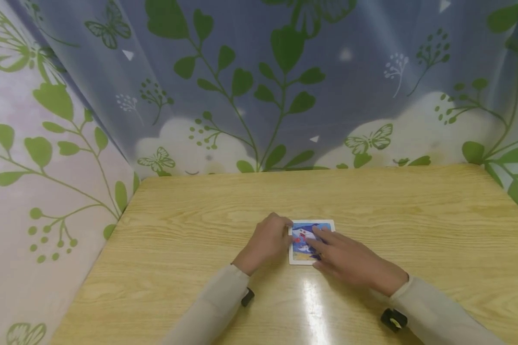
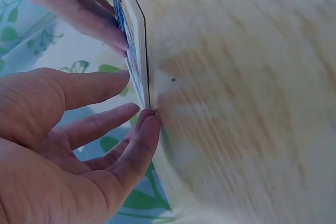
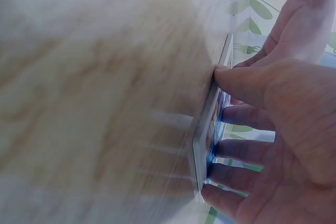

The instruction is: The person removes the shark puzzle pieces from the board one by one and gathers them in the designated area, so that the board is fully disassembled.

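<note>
A thin, nearly square picture board point(image 1: 301, 255) with a white border lies flat on the wooden table. Blue sea and a shark-like figure show on its face. My left hand point(image 1: 265, 242) is at its left edge; in the left wrist view that hand's fingertips point(image 2: 148, 121) touch a corner, and the thumb and one finger reach toward the face. Spread across the right part of the board is my right hand point(image 1: 349, 256), covering some of the picture. The right wrist view shows its nearly straight fingers point(image 3: 244, 150) touching the face, with the thumb point(image 3: 239, 82) against an edge.
The light wooden table point(image 1: 190, 215) reaches back to a blue curtain point(image 1: 354, 57) printed with leaves and butterflies. A pale patterned cloth point(image 1: 17, 201) hangs along the left side. Dark devices point(image 1: 394, 320) sit under both wrists.
</note>
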### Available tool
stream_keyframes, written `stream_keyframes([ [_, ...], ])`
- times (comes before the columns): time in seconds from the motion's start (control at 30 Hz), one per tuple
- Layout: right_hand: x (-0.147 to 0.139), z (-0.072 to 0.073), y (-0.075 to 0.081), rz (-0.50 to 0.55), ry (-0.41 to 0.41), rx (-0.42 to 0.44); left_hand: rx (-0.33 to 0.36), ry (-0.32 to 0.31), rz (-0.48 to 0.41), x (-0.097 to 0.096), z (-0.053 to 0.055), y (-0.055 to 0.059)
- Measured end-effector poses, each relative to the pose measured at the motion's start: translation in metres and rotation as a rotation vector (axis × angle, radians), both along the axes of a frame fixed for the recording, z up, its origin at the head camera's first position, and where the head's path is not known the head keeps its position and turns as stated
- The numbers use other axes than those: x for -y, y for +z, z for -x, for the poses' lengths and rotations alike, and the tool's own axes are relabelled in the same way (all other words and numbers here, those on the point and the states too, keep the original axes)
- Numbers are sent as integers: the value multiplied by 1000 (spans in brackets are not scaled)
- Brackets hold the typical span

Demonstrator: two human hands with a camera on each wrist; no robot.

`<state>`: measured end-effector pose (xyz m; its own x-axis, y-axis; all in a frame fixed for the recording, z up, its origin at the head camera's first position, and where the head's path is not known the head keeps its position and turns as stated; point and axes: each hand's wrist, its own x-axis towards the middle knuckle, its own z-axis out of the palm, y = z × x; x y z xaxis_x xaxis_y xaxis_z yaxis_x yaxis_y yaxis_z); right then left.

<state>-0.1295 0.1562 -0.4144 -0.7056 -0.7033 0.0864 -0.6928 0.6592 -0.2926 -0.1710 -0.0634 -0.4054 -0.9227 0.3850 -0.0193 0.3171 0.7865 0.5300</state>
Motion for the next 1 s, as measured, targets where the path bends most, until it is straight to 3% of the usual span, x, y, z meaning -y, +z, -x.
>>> stream_keyframes([
  [0.67, 5, 9, 3, 12, 4, 12, -46, 71, 42, -10, 18, -4],
  [1.0, 4, 9, 2, 6, -4, 12, -14, 91, -20, -11, 15, -3],
])
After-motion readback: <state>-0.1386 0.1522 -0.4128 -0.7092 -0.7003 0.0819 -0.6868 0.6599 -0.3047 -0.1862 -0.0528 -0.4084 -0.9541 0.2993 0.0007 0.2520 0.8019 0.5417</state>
